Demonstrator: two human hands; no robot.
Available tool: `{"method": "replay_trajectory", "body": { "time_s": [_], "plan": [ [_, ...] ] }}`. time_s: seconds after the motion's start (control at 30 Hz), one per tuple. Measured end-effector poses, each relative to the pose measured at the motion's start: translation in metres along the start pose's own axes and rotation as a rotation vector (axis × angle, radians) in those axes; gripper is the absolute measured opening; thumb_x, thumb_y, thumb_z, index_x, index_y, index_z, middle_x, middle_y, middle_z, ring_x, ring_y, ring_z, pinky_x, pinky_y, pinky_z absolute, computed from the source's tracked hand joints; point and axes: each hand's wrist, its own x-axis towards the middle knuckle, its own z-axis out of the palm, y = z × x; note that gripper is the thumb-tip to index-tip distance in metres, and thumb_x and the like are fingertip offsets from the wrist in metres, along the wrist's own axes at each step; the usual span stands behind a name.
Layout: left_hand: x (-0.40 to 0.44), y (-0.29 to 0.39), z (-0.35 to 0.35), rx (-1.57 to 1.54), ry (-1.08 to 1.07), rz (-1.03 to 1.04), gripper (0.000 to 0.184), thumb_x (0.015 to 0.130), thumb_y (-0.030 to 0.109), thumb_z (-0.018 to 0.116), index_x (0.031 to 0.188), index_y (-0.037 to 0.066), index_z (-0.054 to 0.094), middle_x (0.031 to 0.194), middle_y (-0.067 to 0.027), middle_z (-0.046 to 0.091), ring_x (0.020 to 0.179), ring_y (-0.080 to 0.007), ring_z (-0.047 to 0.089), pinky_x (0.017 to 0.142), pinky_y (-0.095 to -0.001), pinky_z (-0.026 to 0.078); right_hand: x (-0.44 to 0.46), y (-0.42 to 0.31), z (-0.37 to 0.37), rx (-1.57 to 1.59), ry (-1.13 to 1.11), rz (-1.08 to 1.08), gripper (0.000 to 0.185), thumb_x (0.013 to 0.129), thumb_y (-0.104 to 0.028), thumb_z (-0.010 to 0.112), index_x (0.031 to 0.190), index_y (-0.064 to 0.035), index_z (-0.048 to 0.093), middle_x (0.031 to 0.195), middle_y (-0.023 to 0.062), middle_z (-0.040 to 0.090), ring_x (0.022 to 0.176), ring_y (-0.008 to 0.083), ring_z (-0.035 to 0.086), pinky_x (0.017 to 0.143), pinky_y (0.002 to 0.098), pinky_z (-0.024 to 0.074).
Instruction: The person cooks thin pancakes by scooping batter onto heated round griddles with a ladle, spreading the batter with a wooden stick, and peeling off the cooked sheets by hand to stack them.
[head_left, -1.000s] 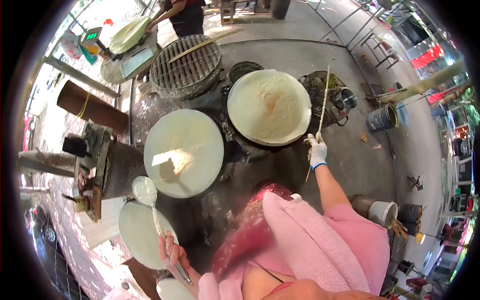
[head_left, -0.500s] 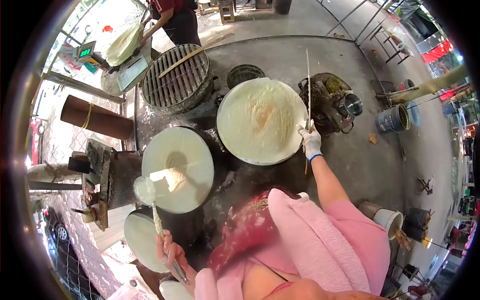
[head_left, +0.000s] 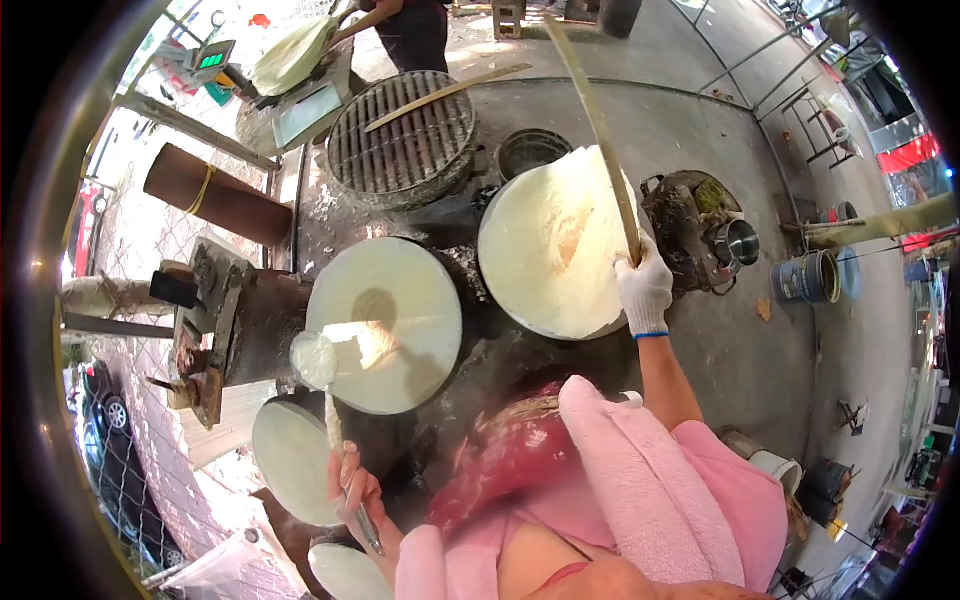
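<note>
1. Gripping one ladle [head_left: 332, 415] at the lower left of the frame, the bare left hand [head_left: 358, 490] has its fingers wrapped around the handle; pale batter [head_left: 316, 358] coats the ladle's bowl.
2. The right hand [head_left: 645, 290], right of centre, wears one white glove [head_left: 652, 318] with a blue edge. It is closed around the lower end of one flat stick [head_left: 597, 122] that runs up to the top of the frame.
3. One large pale sheet [head_left: 530, 240] lies on a round surface above centre. The stick passes over its right edge; whether they touch, I cannot tell.
4. Three more pale discs show: a middle disc [head_left: 405, 285] left of centre, with one sunlit patch and a shadow; a lower disc [head_left: 285, 465] at lower left; and a bottom disc [head_left: 350, 572], partly hidden. The ladle's bowl overlaps the middle disc's left edge in view; its height above is unclear.
5. One round grate [head_left: 400, 150] stands at upper left, one slat [head_left: 450, 97] across it.
6. At right are one metal pot [head_left: 738, 242] and one dark bucket [head_left: 803, 278].
7. One other person [head_left: 412, 35] stands at the top, an arm reaching toward pale sheets in a pile [head_left: 295, 55].
</note>
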Motion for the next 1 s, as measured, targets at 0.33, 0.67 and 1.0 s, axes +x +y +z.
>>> {"method": "replay_trajectory", "body": {
  "time_s": [0.33,0.67,1.0],
  "plan": [
    [0.005,0.086,-0.086,0.026,0.059,0.05,0.034,0.107,0.021,0.036,0.116,-0.01,0.046,0.07,-0.0011,0.047,0.033,-0.0055,0.037,0.032,-0.0199,0.024,0.042,-0.166,0.001,0.028,-0.206,-0.49,0.039,0.075,-0.01,0.069,0.112,0.0001,0.066,0.085,0.0137,0.071,0.077,0.021,0.069,0.071,0.0341,0.0535],
    [-0.023,0.081,-0.085,0.152,0.309,0.252,0.024,0.102,0.025,0.049,0.103,0.002,0.055,0.068,0.0065,0.042,0.039,-0.0002,0.029,0.04,-0.0171,0.02,0.125,-0.384,0.067,-0.389,-0.123,-1.162,0.037,0.078,-0.016,0.059,0.114,-0.0078,0.065,0.1,0.02,0.068,0.096,0.0378,0.064,0.083,0.0461,0.0511],
    [-0.061,0.02,-0.028,0.02,0.497,0.406,0.026,0.103,0.027,0.045,0.102,0.003,0.055,0.072,0.0072,0.044,0.038,0.0008,0.029,0.034,-0.0178,0.019,0.086,-0.292,0.339,-0.398,-0.055,-1.502,0.04,0.084,-0.009,0.051,0.122,-0.0181,0.061,0.083,0.0071,0.062,0.07,0.0262,0.066,0.063,0.0425,0.0536]
  ]
}}
